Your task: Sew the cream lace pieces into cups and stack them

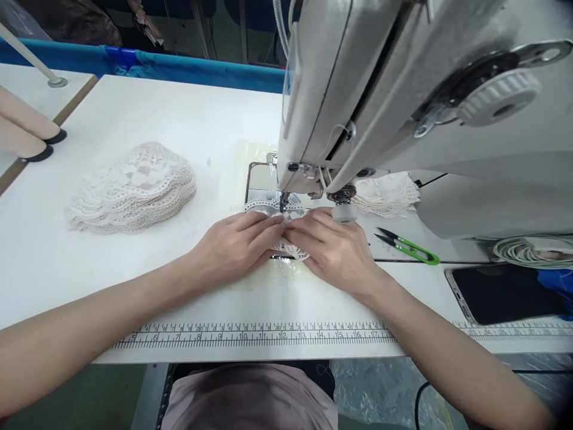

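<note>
Under the needle of a white sewing machine (313, 119) lies a small piece of white lace (293, 248) with a scalloped, holed edge. My left hand (244, 242) grips its left part, fingers bent and pressed together near the presser foot (284, 201). From the other side my right hand (335, 245) pinches the same lace, its fingertips almost meeting those of the left. Both hands hide much of the lace. The metal needle plate (262, 179) shows behind it.
A stack of white lace pieces (134, 188) lies at left, and more lace (387, 194) sits behind the machine head. Green thread snips (409, 248), a phone (505, 292) and a coiled cable (532, 251) are at right. A ruler tape (259, 335) lines the front edge.
</note>
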`<state>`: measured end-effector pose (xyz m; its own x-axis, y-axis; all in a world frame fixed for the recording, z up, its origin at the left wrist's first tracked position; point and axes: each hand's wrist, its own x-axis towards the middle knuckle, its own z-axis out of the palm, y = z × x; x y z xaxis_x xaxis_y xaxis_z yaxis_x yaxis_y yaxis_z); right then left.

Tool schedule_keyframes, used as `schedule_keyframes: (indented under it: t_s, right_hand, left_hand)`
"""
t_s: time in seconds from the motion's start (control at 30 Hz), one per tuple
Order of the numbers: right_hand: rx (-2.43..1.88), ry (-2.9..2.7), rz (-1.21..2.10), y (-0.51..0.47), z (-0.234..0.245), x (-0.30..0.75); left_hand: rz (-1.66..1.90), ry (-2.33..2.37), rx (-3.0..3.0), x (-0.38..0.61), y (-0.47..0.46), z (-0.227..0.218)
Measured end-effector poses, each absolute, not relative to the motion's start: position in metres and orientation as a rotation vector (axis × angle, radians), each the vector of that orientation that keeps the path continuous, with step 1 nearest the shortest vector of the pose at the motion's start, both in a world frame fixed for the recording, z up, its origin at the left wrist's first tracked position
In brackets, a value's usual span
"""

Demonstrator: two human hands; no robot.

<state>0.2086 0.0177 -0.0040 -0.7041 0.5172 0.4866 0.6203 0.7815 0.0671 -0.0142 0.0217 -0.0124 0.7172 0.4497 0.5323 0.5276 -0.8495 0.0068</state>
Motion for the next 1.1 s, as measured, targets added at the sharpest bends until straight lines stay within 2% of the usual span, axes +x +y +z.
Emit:
schedule_keyframes:
  t_s: [0.23,0.63,1.1]
  right_hand:
    - [-0.743,-2.543,-0.289,0.016,-0.002,0.211]
    - [-0.785,-2.556,-0.275,0.016,-0.002,0.21]
    - [-0.838,-2.538,-0.407,0.02,-0.005,0.21]
  left_hand:
    - [-0.581,-0.682,-2.687,-0.019,0.02,-0.009]
    - [-0.544,-0.667,-2.672,-0.019,0.022,-0.006]
    - [-0.579,-0.77,-2.752,-0.021,0.032,-0.012]
